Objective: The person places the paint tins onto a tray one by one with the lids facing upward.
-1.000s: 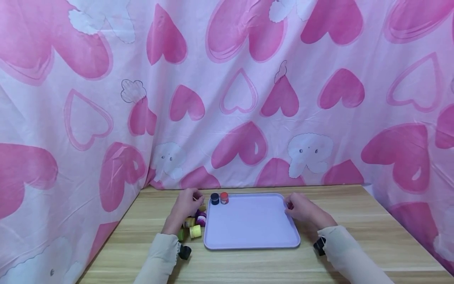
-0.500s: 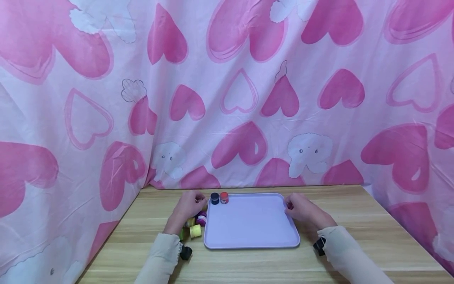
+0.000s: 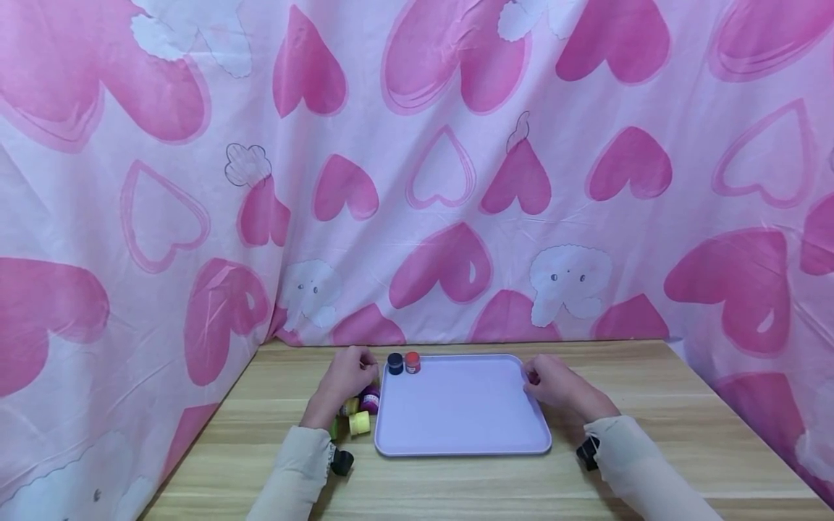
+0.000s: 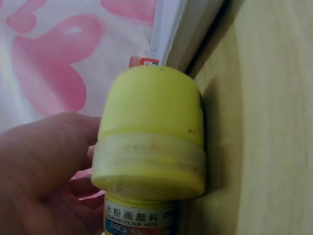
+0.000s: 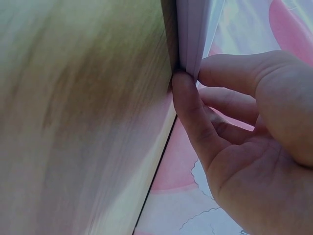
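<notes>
A lilac tray [image 3: 465,405] lies on the table, and my right hand [image 3: 557,380] pinches its right rim between thumb and forefinger, as the right wrist view shows. At the tray's back left corner stand a black paint jar [image 3: 395,363] and a red paint jar [image 3: 413,362]. My left hand [image 3: 348,376] is just left of the tray, fingers curled, above a loose group of jars. A yellow paint jar [image 4: 151,107] hides its fingertips in the left wrist view, so I cannot tell what they hold. Another jar, with a gouache label [image 4: 137,215], shows below it.
Beside the tray's left rim lie a purple jar [image 3: 370,399], a dark yellow jar [image 3: 349,407] and a green jar [image 3: 334,428], partly covered by my left hand and arm. A heart-patterned curtain [image 3: 430,289] hangs behind the wooden table [image 3: 456,492].
My left hand has shifted slightly right, closer to the tray's left rim. The right hand stays at the right rim, and the jars on the tray have not moved.
</notes>
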Tool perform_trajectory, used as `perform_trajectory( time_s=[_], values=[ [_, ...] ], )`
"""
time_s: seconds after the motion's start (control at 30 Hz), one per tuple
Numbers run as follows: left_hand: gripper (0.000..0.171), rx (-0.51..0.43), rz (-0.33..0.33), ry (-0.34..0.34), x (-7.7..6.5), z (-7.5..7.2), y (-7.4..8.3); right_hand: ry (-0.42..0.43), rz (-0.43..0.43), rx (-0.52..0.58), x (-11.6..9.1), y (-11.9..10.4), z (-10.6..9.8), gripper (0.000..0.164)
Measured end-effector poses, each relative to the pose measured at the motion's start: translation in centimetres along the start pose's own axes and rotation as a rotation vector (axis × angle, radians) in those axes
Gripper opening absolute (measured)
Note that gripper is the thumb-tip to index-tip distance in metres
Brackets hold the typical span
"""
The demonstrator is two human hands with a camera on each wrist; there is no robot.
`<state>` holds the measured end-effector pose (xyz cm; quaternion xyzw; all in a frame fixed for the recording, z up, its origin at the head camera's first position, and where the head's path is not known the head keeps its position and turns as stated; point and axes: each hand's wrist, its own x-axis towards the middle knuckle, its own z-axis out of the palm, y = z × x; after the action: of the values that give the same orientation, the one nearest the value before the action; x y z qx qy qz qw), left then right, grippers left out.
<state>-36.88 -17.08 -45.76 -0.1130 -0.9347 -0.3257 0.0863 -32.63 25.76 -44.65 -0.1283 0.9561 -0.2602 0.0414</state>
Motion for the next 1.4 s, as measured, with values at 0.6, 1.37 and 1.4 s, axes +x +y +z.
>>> perform_trajectory(
  time_s=[0.6,1.37,1.4],
  values=[
    [0.014,-0.035,-0.079,-0.092,-0.6,-1.3,0.7,0.004,-0.017,0.003,-0.1,0.1,0.1,0.019],
    [0.012,0.015,-0.023,-0.109,-0.5,-1.4,1.4,0.001,0.003,0.004,-0.1,0.0,0.1,0.018],
    [0.012,0.015,-0.017,-0.105,-0.5,-1.3,1.5,0.001,0.002,0.005,-0.2,0.0,0.1,0.018]
  ],
)
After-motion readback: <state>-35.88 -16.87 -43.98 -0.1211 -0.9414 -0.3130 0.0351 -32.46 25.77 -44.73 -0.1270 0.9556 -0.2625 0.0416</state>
